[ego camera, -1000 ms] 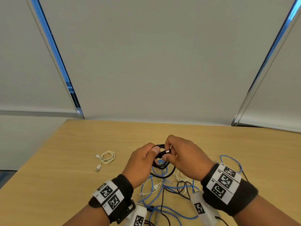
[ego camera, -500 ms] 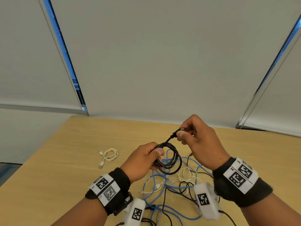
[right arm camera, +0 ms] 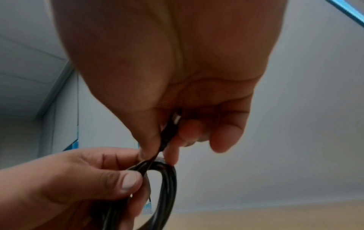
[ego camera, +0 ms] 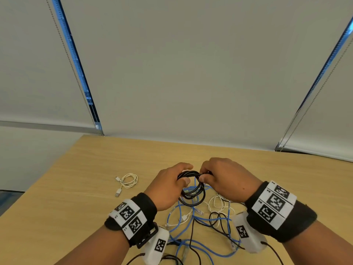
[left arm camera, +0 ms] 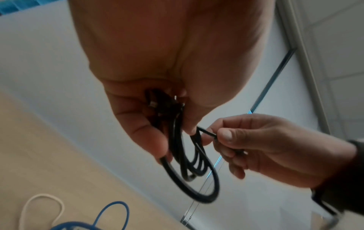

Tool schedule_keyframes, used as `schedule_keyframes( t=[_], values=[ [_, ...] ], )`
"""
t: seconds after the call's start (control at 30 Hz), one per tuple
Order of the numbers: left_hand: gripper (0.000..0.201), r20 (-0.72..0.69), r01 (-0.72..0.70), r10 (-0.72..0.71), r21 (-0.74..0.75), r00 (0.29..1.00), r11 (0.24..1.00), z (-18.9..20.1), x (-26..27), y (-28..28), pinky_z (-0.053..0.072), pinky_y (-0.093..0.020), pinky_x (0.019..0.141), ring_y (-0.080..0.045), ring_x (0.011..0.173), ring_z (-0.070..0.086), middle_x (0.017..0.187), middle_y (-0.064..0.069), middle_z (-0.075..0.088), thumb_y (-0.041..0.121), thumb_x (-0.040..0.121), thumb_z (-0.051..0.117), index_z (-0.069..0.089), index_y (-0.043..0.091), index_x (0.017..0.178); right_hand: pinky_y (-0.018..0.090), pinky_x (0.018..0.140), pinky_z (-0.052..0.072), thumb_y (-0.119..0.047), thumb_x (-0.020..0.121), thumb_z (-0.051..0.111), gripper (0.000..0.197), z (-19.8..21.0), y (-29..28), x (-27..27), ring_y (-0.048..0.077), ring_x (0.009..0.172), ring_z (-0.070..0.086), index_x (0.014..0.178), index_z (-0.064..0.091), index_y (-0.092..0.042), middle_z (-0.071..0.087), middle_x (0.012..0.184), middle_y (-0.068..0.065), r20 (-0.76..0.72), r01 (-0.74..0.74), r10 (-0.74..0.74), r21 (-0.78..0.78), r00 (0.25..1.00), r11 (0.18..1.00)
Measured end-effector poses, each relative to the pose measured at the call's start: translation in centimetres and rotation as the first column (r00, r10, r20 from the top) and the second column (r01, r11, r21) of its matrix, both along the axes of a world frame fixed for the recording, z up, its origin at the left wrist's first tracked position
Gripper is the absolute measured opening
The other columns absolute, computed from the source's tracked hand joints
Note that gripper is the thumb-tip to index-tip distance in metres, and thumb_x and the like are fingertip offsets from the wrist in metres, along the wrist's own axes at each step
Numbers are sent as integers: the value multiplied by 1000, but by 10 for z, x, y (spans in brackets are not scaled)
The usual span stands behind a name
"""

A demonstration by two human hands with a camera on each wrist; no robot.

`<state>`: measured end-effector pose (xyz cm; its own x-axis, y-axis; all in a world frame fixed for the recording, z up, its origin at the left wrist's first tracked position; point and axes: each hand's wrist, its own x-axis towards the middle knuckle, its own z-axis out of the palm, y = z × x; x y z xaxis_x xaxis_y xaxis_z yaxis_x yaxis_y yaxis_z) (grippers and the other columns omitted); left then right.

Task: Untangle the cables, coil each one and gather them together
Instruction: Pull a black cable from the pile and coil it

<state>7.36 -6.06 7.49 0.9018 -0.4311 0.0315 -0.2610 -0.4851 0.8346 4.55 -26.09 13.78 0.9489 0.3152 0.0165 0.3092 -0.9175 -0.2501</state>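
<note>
Surface: pale wood-grain table [ego camera: 76,188] is lying under both hands, smooth and matte.
Nearest tangle: thin blue cable [ego camera: 193,222] is looping over the table between the wrists, crossing loose black cable [ego camera: 219,220] and slender white cable [ego camera: 219,204]; which strand is lying over which cannot be told.
Wristbands: black fabric bands with white square-patterned tags are wrapping both wrists, each carrying a white boxy camera.
Left hand: left hand [ego camera: 168,186] is closing round the rim of the black coil [ego camera: 193,190], thumb pressing the bundled strands against curled fingers [left arm camera: 138,124]; in the left wrist view the round, glossy loops are hanging below the palm, clear of the table.
Right hand: right hand [ego camera: 227,178] is pinching the coil's free end between thumb [right arm camera: 149,140] and fingertips, just beside the left thumb; the other fingers are curling loosely behind.
Black coil: several turns of smooth rubbery cord are bunching at the top, where both hands are meeting, above the tangle.
Coiled white cable: a small cream coil [ego camera: 129,181] with a silver plug is lying flat on the table, left of the hands and well apart from the tangle.
Background: grey roller blinds [ego camera: 191,73] with bead chains are hanging behind the table's far edge.
</note>
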Motion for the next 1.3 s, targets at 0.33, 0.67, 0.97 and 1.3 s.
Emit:
schedule_keyframes(
  t=[0.33,0.67,0.97,1.3],
  values=[
    [37,-78,76,-74,28,994,997,8,2,6,49,-12,59,6,69,65,89,10,71,12,95,59,64,32,126,36,73,47,-31,100,54,13,24,-2,8,16,83,54,97,67,-29,52,91,-9,179,-16,-14,163,984,986],
    [19,-131,115,-166,-332,977,936,20,-9,7,45,-27,59,-11,71,60,87,7,68,19,101,48,56,26,117,27,69,53,-20,94,65,8,0,-14,8,5,72,65,91,70,-26,72,76,-8,-30,37,-29,313,999,949],
    [55,157,108,-62,-304,986,946,9,-16,-6,56,-24,67,-15,73,59,82,10,58,17,105,42,38,59,139,37,68,62,-8,99,57,18,-24,-3,-10,25,73,72,96,74,-12,73,94,19,-500,490,228,865,835,106],
    [38,425,-119,156,-113,892,987,-6,-11,-8,49,-24,79,-7,89,57,102,5,57,19,105,50,56,34,140,31,73,60,-15,94,67,21,-37,11,-18,21,89,75,114,66,-21,77,98,10,-350,272,107,857,931,437]
  ],
)
